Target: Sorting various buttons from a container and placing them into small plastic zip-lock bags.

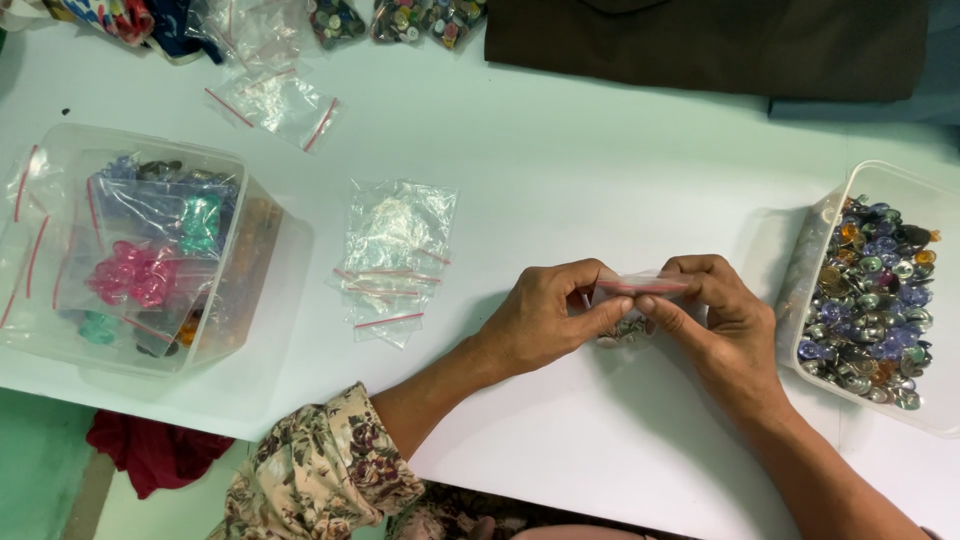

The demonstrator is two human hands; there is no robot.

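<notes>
Small clear zip bag (640, 292) w/ beads is pinched at its red strip by L hand (545, 318) & R hand (722, 318), fingers closed, above white table (600, 170), btwn empty bags (393, 258) & bead tub (880, 290).

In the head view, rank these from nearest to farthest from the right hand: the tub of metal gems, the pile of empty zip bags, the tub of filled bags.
From the right hand:
1. Tub of metal gems, just right.
2. Pile of empty zip bags, centre-left.
3. Tub of filled bags, far left.

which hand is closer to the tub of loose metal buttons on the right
Right. The right hand pinches the small zip bag just beside the tub of buttons; the left hand holds the bag's other end, farther away.
</notes>
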